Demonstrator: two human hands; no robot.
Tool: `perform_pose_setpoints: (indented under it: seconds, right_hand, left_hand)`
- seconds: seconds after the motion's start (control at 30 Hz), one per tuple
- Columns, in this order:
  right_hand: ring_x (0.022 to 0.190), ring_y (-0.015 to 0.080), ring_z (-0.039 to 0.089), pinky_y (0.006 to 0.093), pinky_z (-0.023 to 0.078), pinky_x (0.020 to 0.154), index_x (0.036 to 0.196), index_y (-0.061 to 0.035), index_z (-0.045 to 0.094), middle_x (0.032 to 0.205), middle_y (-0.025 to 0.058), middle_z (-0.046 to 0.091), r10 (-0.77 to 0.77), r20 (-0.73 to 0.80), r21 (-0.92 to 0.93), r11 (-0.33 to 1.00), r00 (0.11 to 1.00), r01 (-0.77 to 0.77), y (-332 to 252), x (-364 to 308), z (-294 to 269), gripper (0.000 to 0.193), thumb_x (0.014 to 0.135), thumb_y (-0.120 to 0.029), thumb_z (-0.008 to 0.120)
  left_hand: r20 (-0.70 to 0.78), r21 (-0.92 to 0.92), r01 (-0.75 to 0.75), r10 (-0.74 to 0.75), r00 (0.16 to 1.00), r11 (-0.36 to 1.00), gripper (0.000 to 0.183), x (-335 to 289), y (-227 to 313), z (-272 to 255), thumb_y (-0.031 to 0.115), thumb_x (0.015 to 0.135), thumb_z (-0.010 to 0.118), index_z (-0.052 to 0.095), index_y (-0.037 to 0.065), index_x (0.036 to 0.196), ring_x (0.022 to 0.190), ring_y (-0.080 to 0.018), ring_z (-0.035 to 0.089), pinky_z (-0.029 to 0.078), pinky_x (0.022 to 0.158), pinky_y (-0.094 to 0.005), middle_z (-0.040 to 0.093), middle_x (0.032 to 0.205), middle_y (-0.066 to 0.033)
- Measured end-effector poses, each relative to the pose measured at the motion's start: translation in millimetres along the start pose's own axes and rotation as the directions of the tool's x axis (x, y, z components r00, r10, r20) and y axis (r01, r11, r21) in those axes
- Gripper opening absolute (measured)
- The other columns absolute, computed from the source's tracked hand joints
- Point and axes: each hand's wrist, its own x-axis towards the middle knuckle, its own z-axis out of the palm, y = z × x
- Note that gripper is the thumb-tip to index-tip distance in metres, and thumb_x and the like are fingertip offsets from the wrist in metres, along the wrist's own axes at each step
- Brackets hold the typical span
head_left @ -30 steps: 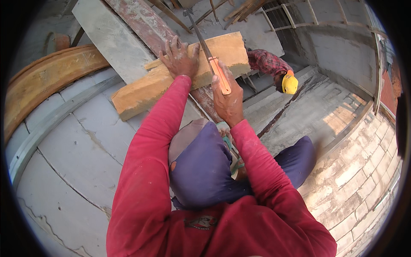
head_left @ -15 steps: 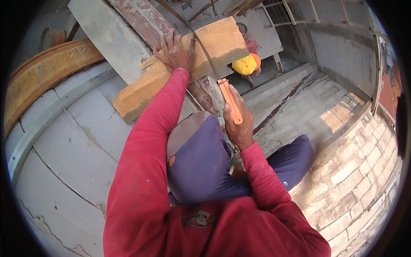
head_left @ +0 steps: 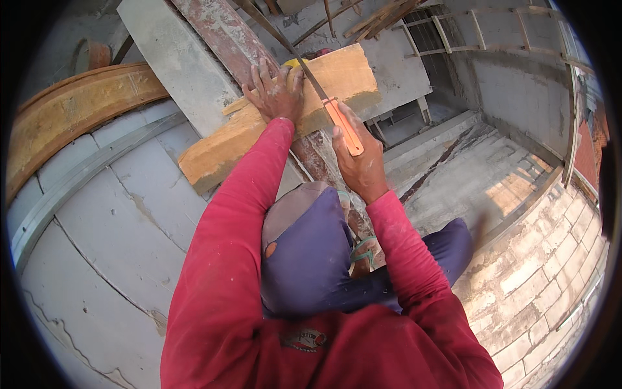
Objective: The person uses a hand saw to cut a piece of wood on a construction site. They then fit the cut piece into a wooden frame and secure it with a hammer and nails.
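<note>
A thick piece of light-brown wood lies slantwise across a reddish, dust-covered beam. My left hand rests on top of the wood, fingers spread toward its far edge, pressing on it rather than wrapped round it. In my right hand is a handsaw with an orange handle; my fingers are closed round that handle. The narrow saw blade crosses the wood just to the right of my left hand. How deep the blade sits in the wood I cannot tell.
A grey board runs beside the beam. At left stand a curved yellowish wooden piece, a metal channel and grey panels. Beyond the wood, a person's yellow cap partly shows. A block wall is at right.
My right hand has pushed the saw forward and up, so its handle is now close to the wood. My left hand stays on the wood. The yellow-capped person has shifted left, mostly behind the wood.
</note>
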Motion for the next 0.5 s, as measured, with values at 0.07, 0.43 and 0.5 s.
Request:
perform_pose_setpoints:
  seconds: [0.07,0.43,0.5]
  right_hand:
    - [0.122,0.039,0.07,0.0416,0.055,0.102,0.151,0.0001,0.055,0.14,0.0232,0.068,0.162,0.008,-0.034,0.986,0.987,-0.162,-13,-57,-26,0.05,0.108,-0.026,0.06]
    - [0.121,0.039,0.071,0.0412,0.058,0.098,0.153,-0.0021,0.052,0.145,0.0218,0.065,0.214,-0.019,0.025,0.977,0.977,-0.214,20,-39,21,0.052,0.105,-0.02,0.064]
    - [0.122,0.0381,0.072,0.041,0.058,0.099,0.153,-0.001,0.052,0.145,0.0216,0.065,0.161,-0.035,-0.046,0.986,0.986,-0.163,7,-60,3,0.054,0.106,-0.025,0.064]
  left_hand:
    - [0.072,-0.006,0.027,-0.027,0.997,1.0,0.04,0,-1,0,0.059,0.102,0.062,0.079,0.03,0.123,0.16,-0.0287,0.028,0.013,0.128,-0.0609,0.043,0.167,-0.0049]
    - [0.06,-0.024,-0.054,0.055,0.997,0.998,0.035,0,0,2,0.058,0.102,0.062,0.078,0.033,0.121,0.16,-0.0332,0.027,0.01,0.127,-0.0671,0.041,0.167,-0.007]
    - [0.038,-0.04,-0.06,0.061,0.997,0.997,0.035,3,0,2,0.057,0.102,0.062,0.078,0.032,0.12,0.16,-0.0334,0.027,0.01,0.127,-0.0674,0.041,0.167,-0.007]
